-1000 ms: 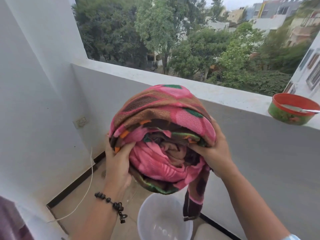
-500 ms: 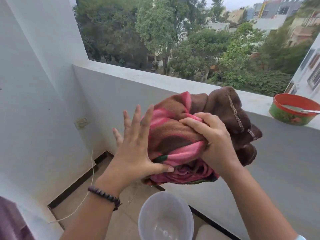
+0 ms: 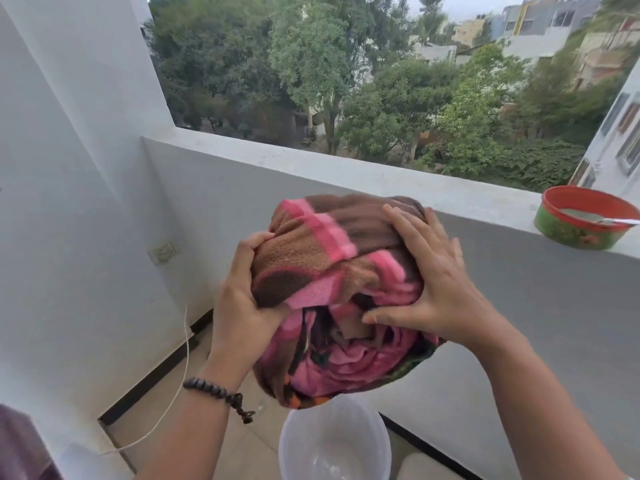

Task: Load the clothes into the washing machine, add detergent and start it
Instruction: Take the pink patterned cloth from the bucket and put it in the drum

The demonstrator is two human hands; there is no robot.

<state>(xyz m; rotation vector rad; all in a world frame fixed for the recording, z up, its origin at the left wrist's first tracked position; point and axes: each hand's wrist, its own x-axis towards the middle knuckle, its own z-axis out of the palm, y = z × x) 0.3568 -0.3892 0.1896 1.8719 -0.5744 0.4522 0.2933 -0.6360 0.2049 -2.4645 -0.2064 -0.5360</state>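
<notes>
Since the earlier frame, our left hand [image 3: 242, 303] has closed its fingers [image 3: 254, 242] on the bundled blanket [image 3: 339, 299]; right hand [image 3: 433, 282] presses it with spread fingers. We hold the blanket above the white bucket [image 3: 334, 441], beside the parapet [image 3: 311, 157].

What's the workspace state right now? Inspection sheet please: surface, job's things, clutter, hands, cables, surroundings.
Surface: tiled balcony floor, bounded by white walls and a parapet ledge.
Job's things: bundled pink and brown blanket held up in the air over a clear plastic bucket; washing machine not seen.
Clutter: red and green bowl on the ledge with a spoon in it.
Hands: left hand grips the blanket's left side; right hand presses on its right side, fingers spread.
Cables: white cord hangs along the left wall below a wall socket.
Surroundings: trees and buildings beyond the ledge.
</notes>
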